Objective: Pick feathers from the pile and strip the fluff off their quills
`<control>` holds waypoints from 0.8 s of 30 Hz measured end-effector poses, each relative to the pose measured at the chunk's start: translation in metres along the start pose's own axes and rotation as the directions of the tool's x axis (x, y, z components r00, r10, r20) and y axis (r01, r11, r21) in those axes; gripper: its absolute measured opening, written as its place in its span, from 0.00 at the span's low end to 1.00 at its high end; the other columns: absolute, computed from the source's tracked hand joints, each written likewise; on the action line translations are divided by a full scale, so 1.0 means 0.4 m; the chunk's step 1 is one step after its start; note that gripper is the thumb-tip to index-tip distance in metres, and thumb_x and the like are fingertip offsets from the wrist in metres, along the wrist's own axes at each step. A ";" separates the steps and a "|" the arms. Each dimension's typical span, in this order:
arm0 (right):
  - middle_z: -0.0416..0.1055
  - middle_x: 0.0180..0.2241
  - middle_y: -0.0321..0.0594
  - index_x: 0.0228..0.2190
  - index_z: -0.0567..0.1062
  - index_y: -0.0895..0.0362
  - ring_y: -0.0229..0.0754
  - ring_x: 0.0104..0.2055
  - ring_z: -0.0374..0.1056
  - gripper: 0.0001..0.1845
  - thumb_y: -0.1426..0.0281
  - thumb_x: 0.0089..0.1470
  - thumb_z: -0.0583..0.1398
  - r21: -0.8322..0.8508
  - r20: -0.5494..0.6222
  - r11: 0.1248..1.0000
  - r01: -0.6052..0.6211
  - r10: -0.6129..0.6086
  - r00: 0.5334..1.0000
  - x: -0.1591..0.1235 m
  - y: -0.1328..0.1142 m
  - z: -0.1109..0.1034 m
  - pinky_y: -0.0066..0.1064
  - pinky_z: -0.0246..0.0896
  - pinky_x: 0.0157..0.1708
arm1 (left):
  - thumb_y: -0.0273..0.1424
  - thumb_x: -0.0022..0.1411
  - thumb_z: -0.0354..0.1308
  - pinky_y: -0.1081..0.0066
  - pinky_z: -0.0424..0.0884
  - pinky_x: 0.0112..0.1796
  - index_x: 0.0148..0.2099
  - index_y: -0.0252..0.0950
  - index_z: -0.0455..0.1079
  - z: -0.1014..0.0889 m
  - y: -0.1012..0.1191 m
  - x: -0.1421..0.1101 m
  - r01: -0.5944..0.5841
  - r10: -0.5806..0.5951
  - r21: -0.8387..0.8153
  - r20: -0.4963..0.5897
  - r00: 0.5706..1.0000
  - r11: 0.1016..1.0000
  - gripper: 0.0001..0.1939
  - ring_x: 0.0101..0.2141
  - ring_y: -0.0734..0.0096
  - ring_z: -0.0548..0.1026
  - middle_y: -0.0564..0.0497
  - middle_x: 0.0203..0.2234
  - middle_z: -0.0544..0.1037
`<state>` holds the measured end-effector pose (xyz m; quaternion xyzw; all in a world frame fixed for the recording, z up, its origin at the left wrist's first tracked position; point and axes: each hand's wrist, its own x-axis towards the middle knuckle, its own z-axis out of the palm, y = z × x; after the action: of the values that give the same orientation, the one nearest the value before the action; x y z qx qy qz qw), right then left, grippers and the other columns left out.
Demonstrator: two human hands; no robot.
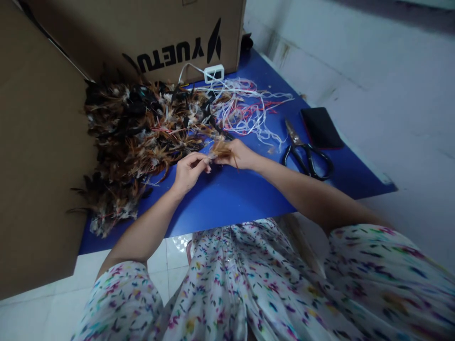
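Between my two hands, over the blue table, is a small bunch of brown feathers (221, 148). My right hand (239, 155) is closed around the feathers from the right. The fingertips of my left hand (191, 171) pinch the pale quill end of the same bunch. Beyond and to the left of my hands lies a large heap of brown and black feathers (142, 128), with bits of red and white string among them. A tangle of white and red strings (245, 106) lies just behind my right hand.
Black-handled scissors (308, 156) lie right of my right forearm, beside a flat black object (322, 127). A small white rectangular device (213, 74) sits at the back against a cardboard box (106, 33). Another cardboard panel (39, 156) stands at the left of the blue table (227, 203).
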<state>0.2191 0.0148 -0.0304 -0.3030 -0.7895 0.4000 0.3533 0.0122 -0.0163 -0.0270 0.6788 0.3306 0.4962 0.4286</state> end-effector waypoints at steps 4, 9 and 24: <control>0.77 0.29 0.39 0.33 0.79 0.60 0.38 0.30 0.68 0.09 0.67 0.52 0.62 -0.090 0.021 0.993 -0.072 0.074 0.997 -0.016 -0.018 0.009 0.30 0.62 0.34 | 0.42 0.61 0.64 0.72 0.72 0.28 0.30 0.36 0.76 -0.012 -0.005 0.004 0.032 -0.027 0.077 -0.070 0.997 0.996 0.14 0.22 0.76 0.74 0.53 0.23 0.76; 0.78 0.32 0.41 0.35 0.79 0.61 0.37 0.32 0.70 0.09 0.71 0.53 0.61 -0.022 0.102 0.985 -0.168 0.170 0.980 -0.023 -0.061 0.026 0.30 0.63 0.37 | 0.39 0.63 0.61 0.73 0.70 0.28 0.30 0.36 0.75 -0.021 -0.003 0.002 0.047 -0.027 0.250 -0.083 0.996 0.967 0.13 0.22 0.76 0.73 0.54 0.22 0.75; 0.76 0.30 0.38 0.36 0.77 0.58 0.37 0.30 0.70 0.08 0.76 0.60 0.56 -0.366 0.064 0.930 -0.033 0.060 0.996 -0.070 -0.125 0.049 0.29 0.62 0.34 | 0.36 0.65 0.58 0.74 0.69 0.28 0.32 0.36 0.75 -0.004 0.005 -0.022 0.050 -0.033 0.380 -0.051 0.998 0.924 0.12 0.25 0.75 0.74 0.51 0.24 0.77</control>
<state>0.2095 -0.0396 -0.0056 -0.3669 -0.8551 0.2658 0.2520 0.0083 -0.0242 -0.0285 0.7311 0.4442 0.4279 0.2917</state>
